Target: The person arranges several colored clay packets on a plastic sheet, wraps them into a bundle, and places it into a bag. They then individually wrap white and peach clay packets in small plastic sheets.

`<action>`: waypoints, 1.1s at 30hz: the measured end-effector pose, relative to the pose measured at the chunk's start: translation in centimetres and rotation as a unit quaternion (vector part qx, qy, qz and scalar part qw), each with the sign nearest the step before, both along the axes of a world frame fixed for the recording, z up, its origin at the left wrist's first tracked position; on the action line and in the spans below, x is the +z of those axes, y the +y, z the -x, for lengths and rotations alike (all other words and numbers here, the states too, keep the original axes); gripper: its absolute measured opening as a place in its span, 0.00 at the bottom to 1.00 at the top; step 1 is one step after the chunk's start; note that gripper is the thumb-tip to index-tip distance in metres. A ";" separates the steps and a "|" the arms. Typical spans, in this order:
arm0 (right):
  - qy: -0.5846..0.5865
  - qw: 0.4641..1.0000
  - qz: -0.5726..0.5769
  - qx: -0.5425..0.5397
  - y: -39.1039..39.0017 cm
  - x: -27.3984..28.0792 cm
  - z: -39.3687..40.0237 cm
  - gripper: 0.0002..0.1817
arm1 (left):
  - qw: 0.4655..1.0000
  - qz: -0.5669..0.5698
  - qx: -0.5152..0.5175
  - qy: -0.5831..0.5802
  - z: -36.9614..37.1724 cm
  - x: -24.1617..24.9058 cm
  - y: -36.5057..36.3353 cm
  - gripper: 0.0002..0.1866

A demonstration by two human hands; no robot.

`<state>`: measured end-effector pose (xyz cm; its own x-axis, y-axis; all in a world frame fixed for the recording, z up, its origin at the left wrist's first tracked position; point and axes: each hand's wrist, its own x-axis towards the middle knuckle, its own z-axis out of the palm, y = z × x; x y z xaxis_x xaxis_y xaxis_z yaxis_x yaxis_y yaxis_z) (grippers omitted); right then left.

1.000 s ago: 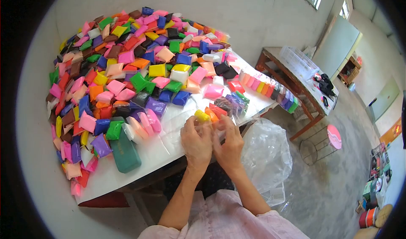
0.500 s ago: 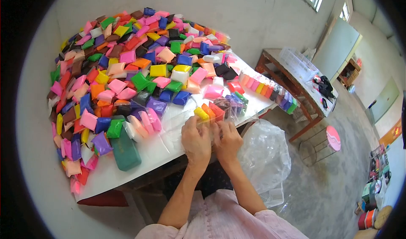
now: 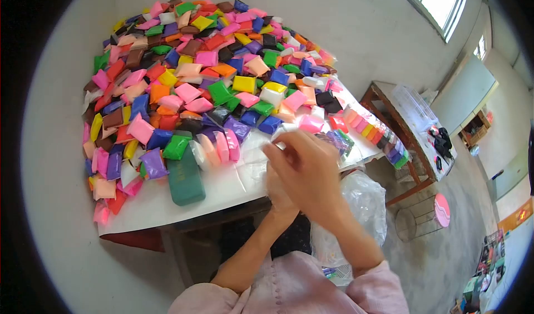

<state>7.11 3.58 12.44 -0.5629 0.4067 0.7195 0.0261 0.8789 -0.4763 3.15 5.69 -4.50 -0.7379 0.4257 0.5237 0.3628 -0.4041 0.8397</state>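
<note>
My right hand (image 3: 311, 172) is raised over the table's front edge, its fingers curled and smeared by motion. Below and partly behind it is my left hand (image 3: 280, 189), whose fingers are mostly hidden. What either hand holds cannot be made out. Just beyond the right hand, dark, purple and green packets (image 3: 342, 140) in clear film lie on the white tabletop (image 3: 245, 175). To the left, a short row of white, peach and pink packets (image 3: 221, 147) stands beside a dark green case (image 3: 186, 186). A green packet (image 3: 176, 147) rests on the case.
A large heap of coloured packets (image 3: 189, 69) covers the back and left of the table. A long row of packets (image 3: 375, 133) lies at the right end. Clear plastic bags (image 3: 361, 205) hang below the edge. A side table (image 3: 411, 130) and pink-topped stool (image 3: 441, 209) stand right.
My hands were side by side at yellow, orange and red packets in clear film. Now my right hand has risen across my left, and those packets are out of sight. The view has shifted.
</note>
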 end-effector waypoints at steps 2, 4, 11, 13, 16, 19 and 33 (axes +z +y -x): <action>-0.116 0.993 -0.011 0.006 1.5 -0.4 4.5 0.16 | 0.988 -0.093 -0.051 -0.115 -1.0 -1.8 1.5 0.18; -0.224 0.974 -0.003 0.010 2.4 -1.1 7.7 0.22 | 0.996 -0.050 -0.046 -0.059 0.0 -3.0 1.1 0.19; -0.333 0.943 -0.001 0.008 2.8 -3.8 12.0 0.19 | 0.938 0.007 0.181 0.295 1.2 0.2 -1.3 0.26; -0.351 0.936 -0.019 -0.003 2.3 -3.7 12.2 0.16 | 0.949 0.015 0.160 0.272 1.1 0.5 -1.2 0.25; -0.360 0.932 -0.043 -0.010 2.1 -3.5 12.3 0.15 | 0.957 -0.010 0.132 0.258 1.4 -0.5 -0.4 0.22; -0.367 0.929 -0.042 -0.017 2.4 -4.0 12.6 0.16 | 0.957 0.001 0.130 0.260 1.7 -0.7 -0.5 0.18; 0.019 0.898 0.436 0.048 0.7 -2.4 -13.2 0.22 | 0.960 0.194 0.048 0.198 2.0 3.3 -2.9 0.23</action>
